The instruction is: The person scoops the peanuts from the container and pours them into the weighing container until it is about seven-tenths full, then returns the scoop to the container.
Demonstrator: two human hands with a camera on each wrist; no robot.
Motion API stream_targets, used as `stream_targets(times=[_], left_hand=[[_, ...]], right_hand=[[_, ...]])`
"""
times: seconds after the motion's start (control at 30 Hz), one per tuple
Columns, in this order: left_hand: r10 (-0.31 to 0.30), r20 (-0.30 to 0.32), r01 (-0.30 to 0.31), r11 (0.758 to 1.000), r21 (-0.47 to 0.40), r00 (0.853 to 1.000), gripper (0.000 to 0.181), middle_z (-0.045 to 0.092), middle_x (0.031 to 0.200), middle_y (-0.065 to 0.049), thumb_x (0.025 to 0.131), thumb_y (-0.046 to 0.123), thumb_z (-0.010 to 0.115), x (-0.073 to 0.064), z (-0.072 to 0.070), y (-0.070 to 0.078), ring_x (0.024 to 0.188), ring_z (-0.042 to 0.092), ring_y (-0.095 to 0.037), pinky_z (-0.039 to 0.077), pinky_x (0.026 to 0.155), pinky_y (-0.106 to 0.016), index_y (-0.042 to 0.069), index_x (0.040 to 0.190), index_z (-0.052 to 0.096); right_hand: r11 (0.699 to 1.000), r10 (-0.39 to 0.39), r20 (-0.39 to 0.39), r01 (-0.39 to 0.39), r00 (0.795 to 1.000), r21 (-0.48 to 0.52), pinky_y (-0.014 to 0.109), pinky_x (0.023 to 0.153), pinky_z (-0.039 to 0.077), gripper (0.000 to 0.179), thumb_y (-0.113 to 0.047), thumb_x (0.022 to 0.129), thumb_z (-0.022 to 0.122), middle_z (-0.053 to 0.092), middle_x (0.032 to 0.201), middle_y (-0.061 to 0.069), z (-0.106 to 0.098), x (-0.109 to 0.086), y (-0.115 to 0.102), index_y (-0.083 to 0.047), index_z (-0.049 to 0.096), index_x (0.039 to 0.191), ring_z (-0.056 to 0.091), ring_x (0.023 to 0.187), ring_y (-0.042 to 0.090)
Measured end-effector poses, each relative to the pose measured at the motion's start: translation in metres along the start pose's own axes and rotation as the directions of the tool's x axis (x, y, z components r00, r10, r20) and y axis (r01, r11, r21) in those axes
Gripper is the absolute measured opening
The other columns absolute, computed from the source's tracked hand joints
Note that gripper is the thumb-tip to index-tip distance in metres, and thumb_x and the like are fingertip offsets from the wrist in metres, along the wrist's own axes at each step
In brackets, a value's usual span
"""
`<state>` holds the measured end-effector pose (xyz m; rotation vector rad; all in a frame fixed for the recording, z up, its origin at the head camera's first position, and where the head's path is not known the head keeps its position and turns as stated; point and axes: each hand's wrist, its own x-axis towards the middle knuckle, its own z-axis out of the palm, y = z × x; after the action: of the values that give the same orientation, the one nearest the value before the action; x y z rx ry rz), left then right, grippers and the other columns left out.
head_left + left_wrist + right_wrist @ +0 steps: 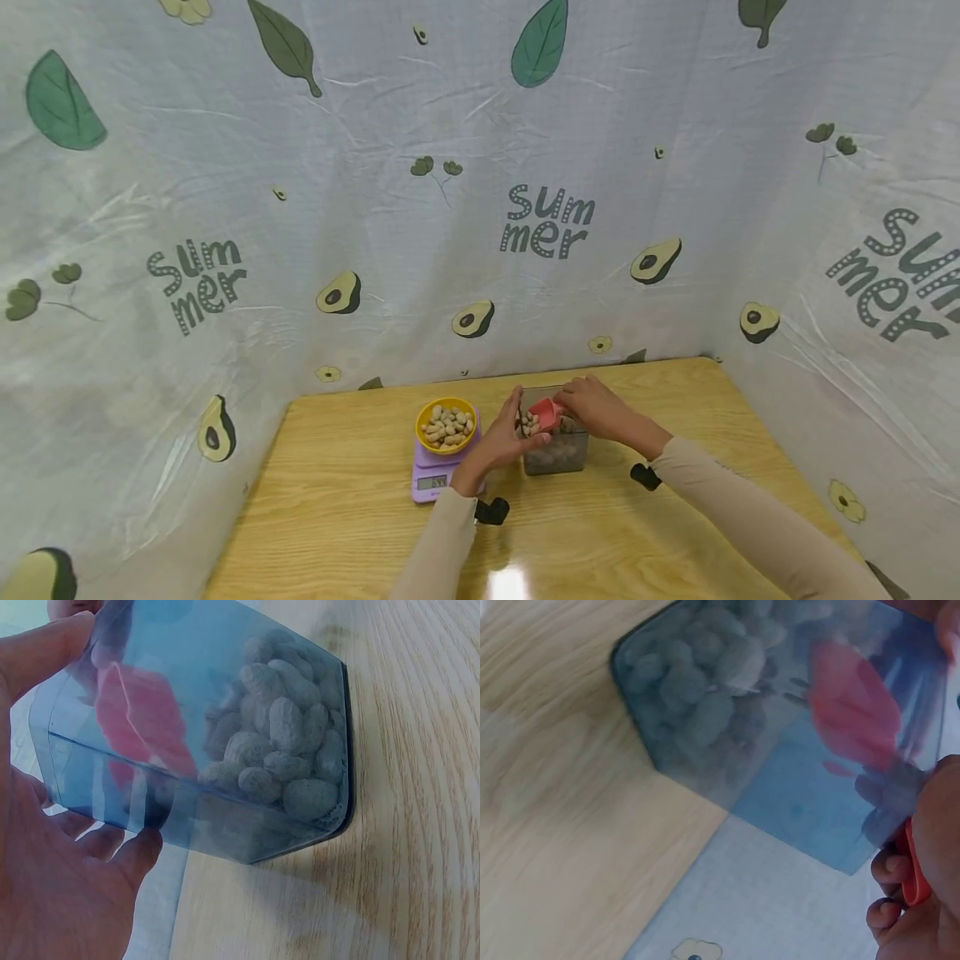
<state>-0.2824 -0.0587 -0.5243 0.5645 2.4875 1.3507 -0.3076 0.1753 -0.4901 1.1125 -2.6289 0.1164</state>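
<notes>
A clear, grey-tinted plastic bin (555, 460) stands on the table with unshelled peanuts (289, 731) in its lower part. My left hand (501, 443) holds the bin by its upper left side, thumb and fingers spread across the walls near the rim. Inside the mouth of the bin is a red scoop (546, 413), seen through the wall in both wrist views. My right hand (600, 410) grips the scoop's handle (915, 874) at the right rim. In the head view, peanuts show at the scoop's left edge.
Left of the bin, a yellow bowl (442, 450) of peanuts sits on a purple kitchen scale (422, 490) with a lit display. A printed cloth (405, 350) hangs behind the wooden table (330, 483) and along its sides.
</notes>
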Motion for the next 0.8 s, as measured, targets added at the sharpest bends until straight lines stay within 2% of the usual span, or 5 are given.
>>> stream_targets(times=[0.17, 0.33, 0.57, 0.8], left_hand=[[0.011, 0.021, -0.01, 1.0, -0.025, 1.0, 0.112, 0.004, 0.167, -0.011, 0.084, 0.064, 0.066, 0.0, 0.0, 0.001, 0.151, 0.02, -0.037, 0.031, 0.117, -0.055, 0.016, 0.16, -0.002], [0.0, 0.021, 0.001, 1.0, -0.016, 1.0, 0.111, 0.003, 0.167, -0.01, 0.083, 0.065, 0.065, 0.0, -0.002, 0.001, 0.151, 0.019, -0.037, 0.03, 0.117, -0.055, 0.021, 0.16, -0.002], [0.011, 0.021, -0.011, 1.0, -0.016, 1.0, 0.113, 0.004, 0.167, -0.012, 0.083, 0.063, 0.066, -0.001, -0.003, 0.0, 0.152, 0.017, -0.037, 0.028, 0.117, -0.057, 0.015, 0.16, -0.001], [0.004, 0.024, -0.003, 1.0, -0.024, 1.0, 0.111, 0.004, 0.167, -0.012, 0.082, 0.065, 0.066, -0.001, -0.003, 0.001, 0.151, 0.017, -0.038, 0.028, 0.117, -0.058, 0.023, 0.16, -0.002]], right_hand=[[0.995, 0.039, -0.03, -0.036, 0.999, 0.096, 0.046, 0.079, 0.05, 0.015, -0.021, 0.095, 0.063, 0.068, 0.089, 0.001, -0.008, -0.004, 0.001, -0.013, 0.072, 0.104, 0.064, 0.083, 0.022], [0.982, 0.074, -0.043, -0.065, 0.996, 0.176, 0.047, 0.08, 0.05, 0.021, -0.02, 0.097, 0.061, 0.068, 0.091, 0.002, -0.008, -0.01, 0.009, -0.011, 0.071, 0.113, 0.064, 0.083, 0.021], [0.984, 0.077, -0.086, -0.062, 0.993, 0.17, 0.049, 0.083, 0.05, 0.024, -0.022, 0.096, 0.062, 0.07, 0.099, 0.003, 0.003, -0.01, 0.005, -0.011, 0.07, 0.116, 0.065, 0.091, 0.023], [0.972, 0.117, -0.12, -0.088, 0.986, 0.219, 0.046, 0.081, 0.05, 0.025, -0.018, 0.095, 0.064, 0.069, 0.095, 0.002, 0.006, -0.018, 0.006, -0.012, 0.07, 0.117, 0.061, 0.084, 0.02]])
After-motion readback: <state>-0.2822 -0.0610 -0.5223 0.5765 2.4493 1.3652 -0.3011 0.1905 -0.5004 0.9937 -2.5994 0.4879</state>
